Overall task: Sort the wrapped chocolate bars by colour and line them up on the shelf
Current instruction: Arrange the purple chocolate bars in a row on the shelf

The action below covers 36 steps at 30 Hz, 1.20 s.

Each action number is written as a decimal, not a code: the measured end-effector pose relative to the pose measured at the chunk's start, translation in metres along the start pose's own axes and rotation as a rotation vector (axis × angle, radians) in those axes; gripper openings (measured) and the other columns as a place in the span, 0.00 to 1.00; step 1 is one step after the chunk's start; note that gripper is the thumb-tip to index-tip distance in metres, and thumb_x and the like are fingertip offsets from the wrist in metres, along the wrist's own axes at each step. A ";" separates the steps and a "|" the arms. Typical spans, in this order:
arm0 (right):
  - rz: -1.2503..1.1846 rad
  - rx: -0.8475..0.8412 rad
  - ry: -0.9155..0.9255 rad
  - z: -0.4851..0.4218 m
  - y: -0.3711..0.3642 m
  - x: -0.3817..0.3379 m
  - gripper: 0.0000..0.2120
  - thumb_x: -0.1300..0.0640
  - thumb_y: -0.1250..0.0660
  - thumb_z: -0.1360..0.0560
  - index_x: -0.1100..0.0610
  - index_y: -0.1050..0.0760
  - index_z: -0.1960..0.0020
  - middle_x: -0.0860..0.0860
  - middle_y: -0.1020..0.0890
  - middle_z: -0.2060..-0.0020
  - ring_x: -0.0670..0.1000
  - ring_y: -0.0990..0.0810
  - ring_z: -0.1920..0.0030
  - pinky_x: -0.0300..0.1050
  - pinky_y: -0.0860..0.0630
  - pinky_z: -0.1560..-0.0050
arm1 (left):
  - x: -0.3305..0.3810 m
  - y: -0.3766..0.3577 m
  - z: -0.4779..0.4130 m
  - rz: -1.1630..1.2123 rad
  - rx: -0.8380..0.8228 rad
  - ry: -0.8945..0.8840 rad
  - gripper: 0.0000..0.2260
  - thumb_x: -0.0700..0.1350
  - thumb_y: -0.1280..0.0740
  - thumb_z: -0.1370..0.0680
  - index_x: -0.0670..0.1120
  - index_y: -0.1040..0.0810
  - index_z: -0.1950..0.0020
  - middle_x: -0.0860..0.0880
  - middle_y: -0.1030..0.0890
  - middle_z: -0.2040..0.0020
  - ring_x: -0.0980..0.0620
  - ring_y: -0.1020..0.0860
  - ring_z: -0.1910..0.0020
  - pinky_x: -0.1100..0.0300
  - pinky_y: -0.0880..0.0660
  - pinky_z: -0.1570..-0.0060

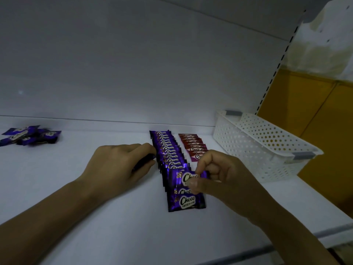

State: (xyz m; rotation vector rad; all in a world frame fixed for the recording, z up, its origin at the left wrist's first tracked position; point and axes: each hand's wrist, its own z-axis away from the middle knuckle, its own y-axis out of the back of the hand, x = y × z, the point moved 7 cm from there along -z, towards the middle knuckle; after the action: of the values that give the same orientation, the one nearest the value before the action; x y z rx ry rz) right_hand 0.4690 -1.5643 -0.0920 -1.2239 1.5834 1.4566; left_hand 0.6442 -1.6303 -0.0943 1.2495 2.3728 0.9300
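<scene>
Head view, dim light. White shelf (95, 217), everything on it. Purple row (168, 150): wrapped bars overlapped like shingles, running from the back panel (114, 64) toward the camera, "Choco" labels up; the nearest bar (186, 202) lies flat at the front end. Red row (193, 147) is just right of it, parallel, shorter, starting near the back and partly hidden behind the right hand (219, 175). That hand pinches a purple bar (182, 177) between thumb and forefinger, other fingers curled in; the bar sits over the near end of the purple row, overlapping the bars below it. Can't tell if it's touching them or slightly lifted. Left hand (118, 165) is palm down just left of the purple row, fingertips at the row's left edge, fingers curled round a dark bar (146, 158) tucked under them. It looks purple, mostly hidden, label not readable. Loose purple pile (28, 136) is at far left near the back, unsorted, well apart from both rows. White perforated basket (257, 144) with grey handle grips stands right of the red row, at the shelf's right end. Slotted upright (277, 64) and yellow wall (315, 121) are behind it.
</scene>
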 end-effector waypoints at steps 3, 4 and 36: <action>0.128 -0.003 0.003 0.010 -0.001 0.005 0.11 0.49 0.29 0.37 0.51 0.23 0.56 0.43 0.16 0.56 0.42 0.18 0.51 0.31 0.24 0.62 | 0.002 -0.001 0.002 -0.021 -0.034 0.003 0.09 0.51 0.38 0.25 0.50 0.20 0.53 0.56 0.19 0.64 0.48 0.21 0.71 0.58 0.28 0.77; 0.204 0.005 0.022 0.013 0.000 0.006 0.11 0.47 0.29 0.37 0.49 0.22 0.57 0.41 0.16 0.57 0.40 0.19 0.53 0.29 0.27 0.61 | 0.003 0.000 0.001 -0.027 -0.036 0.005 0.10 0.51 0.38 0.25 0.50 0.20 0.53 0.55 0.18 0.64 0.48 0.21 0.70 0.58 0.27 0.76; 0.775 0.063 0.057 0.023 -0.011 0.019 0.15 0.42 0.28 0.34 0.47 0.21 0.51 0.35 0.29 0.55 0.36 0.32 0.48 0.26 0.40 0.48 | 0.001 -0.006 0.000 0.022 -0.085 0.057 0.16 0.55 0.43 0.25 0.49 0.20 0.51 0.55 0.17 0.60 0.47 0.19 0.67 0.59 0.28 0.72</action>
State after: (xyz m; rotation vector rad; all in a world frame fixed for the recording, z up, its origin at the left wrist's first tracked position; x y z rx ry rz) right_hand 0.4696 -1.5455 -0.1172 -0.6223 2.2652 1.8037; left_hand 0.6401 -1.6322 -0.0982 1.2357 2.3397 1.0753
